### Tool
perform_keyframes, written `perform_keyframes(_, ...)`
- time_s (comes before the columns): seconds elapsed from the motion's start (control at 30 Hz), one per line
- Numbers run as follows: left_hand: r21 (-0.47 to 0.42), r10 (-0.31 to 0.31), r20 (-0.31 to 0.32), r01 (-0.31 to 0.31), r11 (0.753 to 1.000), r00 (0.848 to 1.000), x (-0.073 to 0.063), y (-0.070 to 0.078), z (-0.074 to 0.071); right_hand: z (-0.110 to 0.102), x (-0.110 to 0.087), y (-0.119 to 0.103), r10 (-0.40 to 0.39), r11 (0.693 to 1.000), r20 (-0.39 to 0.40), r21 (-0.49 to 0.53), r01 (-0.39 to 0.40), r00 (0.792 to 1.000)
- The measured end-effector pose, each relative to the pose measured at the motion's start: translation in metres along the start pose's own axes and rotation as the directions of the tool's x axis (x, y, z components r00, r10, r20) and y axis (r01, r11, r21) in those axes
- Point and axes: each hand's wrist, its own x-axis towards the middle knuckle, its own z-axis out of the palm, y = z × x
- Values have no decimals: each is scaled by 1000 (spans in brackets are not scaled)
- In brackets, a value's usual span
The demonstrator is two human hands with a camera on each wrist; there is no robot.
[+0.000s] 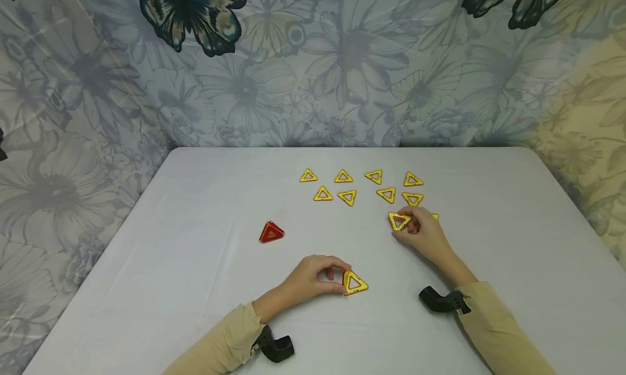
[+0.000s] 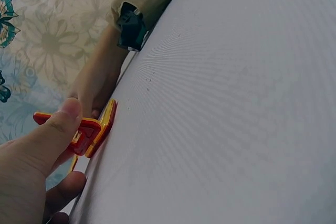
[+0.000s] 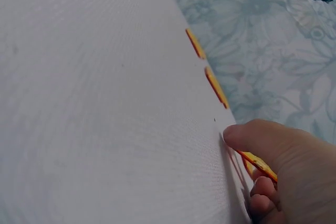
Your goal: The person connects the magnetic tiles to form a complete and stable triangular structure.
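Note:
My left hand pinches joined triangular magnetic tiles at the front middle of the table; a yellow triangle faces up in the head view. In the left wrist view the thumb lies over a red tile that meets a yellow-and-red tile at an angle, low over the tabletop. Farther right, my right hand pinches a yellow triangular tile between thumb and fingers. The right wrist view shows part of that tile, partly hidden by the hand.
Several yellow triangular tiles lie spread in rows at the back of the white table. One more tile is mostly hidden behind the right hand. A red triangular piece sits left of centre. Patterned cloth hangs behind.

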Motion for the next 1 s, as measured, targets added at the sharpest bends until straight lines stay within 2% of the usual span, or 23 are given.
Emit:
perform_keyframes(0.17, 1, -1, -1, 1, 1000, 1000, 1, 0, 0, 0, -2, 2, -26, 999, -3, 43, 26, 1000)
perform_keyframes(0.37, -1, -9, -9, 9, 1000, 1000, 0, 1, 1, 0, -6, 2, -141, 987, -69, 72, 146, 988)
perform_keyframes(0.5, -7, -8, -10, 8, 1000, 1000, 2, 17, -4, 1, -8, 0, -184, 978, -88, 85, 191, 979)
perform_keyframes(0.63, 0, -3, -5, 3, 1000, 1000, 4, 33, -10, 5, -16, -4, -177, 979, -46, 90, 181, 983)
perform_keyframes(0.83, -5, -10, -8, 10, 1000, 1000, 3, 13, -2, 14, -28, -14, -210, 978, 75, 27, 209, 975)
perform_keyframes(1.0, 7, -18, -5, 18, 1000, 1000, 1, 2, 1, 19, -35, -24, -255, 965, 120, 90, 245, 959)
